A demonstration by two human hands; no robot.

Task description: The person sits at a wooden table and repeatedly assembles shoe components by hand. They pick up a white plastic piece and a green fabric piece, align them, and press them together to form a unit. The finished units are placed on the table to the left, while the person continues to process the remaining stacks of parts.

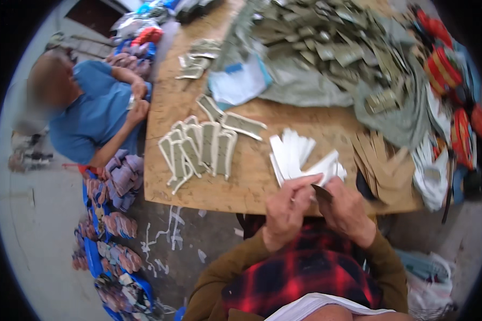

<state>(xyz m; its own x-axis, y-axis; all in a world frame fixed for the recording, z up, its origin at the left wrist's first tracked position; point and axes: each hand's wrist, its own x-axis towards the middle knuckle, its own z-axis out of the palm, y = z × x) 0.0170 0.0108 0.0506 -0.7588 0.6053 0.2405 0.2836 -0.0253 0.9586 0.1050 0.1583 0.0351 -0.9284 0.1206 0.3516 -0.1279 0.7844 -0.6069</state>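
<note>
Right hand (347, 209) closed on a dark strip (322, 193); left hand (287, 209) curled beside it, grip unclear. White strips (290, 156) lie just far side, presumably for reach.

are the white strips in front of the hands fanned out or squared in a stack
Fanned out: the white strips point in different directions, their far ends splayed apart on the wooden table.

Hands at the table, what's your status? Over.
Right hand holding dark piece. Left hand close beside it, grip unclear. White strips just ahead of both; brown strips off to the right.
</note>
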